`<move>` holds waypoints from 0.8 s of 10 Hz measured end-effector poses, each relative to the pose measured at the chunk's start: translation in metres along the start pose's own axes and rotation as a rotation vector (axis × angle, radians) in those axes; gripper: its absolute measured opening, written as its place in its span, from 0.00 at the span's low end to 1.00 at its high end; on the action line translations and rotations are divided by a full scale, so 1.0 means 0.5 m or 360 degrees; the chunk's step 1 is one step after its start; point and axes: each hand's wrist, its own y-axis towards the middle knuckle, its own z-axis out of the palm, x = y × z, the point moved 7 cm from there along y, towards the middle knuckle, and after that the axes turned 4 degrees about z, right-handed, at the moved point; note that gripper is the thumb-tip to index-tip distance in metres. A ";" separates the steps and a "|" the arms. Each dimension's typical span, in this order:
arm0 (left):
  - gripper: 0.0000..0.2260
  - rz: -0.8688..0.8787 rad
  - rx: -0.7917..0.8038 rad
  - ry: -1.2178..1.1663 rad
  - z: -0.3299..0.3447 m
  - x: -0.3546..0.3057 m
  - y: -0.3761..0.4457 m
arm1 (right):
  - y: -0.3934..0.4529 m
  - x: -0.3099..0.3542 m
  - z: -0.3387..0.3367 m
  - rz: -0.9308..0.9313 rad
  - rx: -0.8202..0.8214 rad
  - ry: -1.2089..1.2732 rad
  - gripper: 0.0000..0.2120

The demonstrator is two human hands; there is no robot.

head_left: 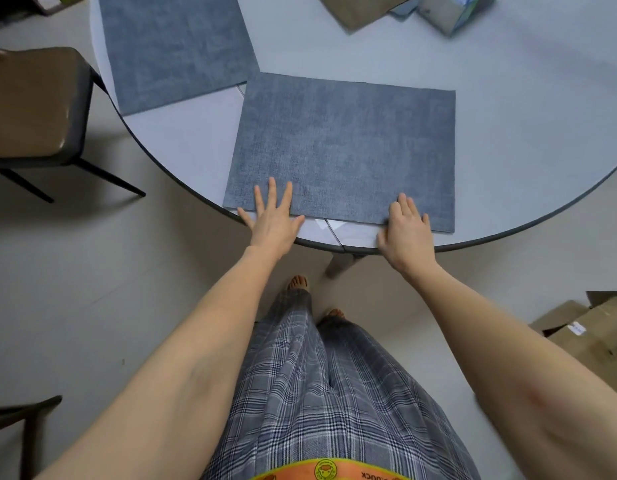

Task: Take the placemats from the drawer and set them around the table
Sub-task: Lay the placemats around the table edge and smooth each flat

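Mottled denim-blue rectangular fabric placemat (341,150) near the table edge; a second placemat (175,50) of the same faded blue weave at upper left; pale grey-white round tabletop (525,116) rimmed in dark grey; glossy brown chair seat (33,102) on black legs; tan folded cloth (359,8) at the top; grey, navy and white plaid trousers (320,393); orange-and-yellow printed band (327,471) at the waist; brown cardboard boxes (591,337); light grey floor (75,271).

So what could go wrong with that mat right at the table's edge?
The near mat lies close to the round table's rim, and its near corners seem to reach it, so a brush from the left hand or right hand might slide it off. Its far corner also sits nearly against the second mat, so a push could shift that one.
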 end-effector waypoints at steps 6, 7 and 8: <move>0.45 -0.0190 0.0007 0.0040 -0.026 0.018 0.022 | -0.011 -0.003 0.033 0.0137 0.0000 -0.0022 0.34; 0.49 -0.0217 0.0007 0.0038 -0.030 0.018 0.020 | -0.011 -0.002 0.036 0.0137 0.0001 -0.0020 0.34; 0.49 -0.0220 0.0042 0.0058 -0.034 0.017 0.022 | -0.011 -0.003 0.038 0.0143 0.0005 -0.0044 0.34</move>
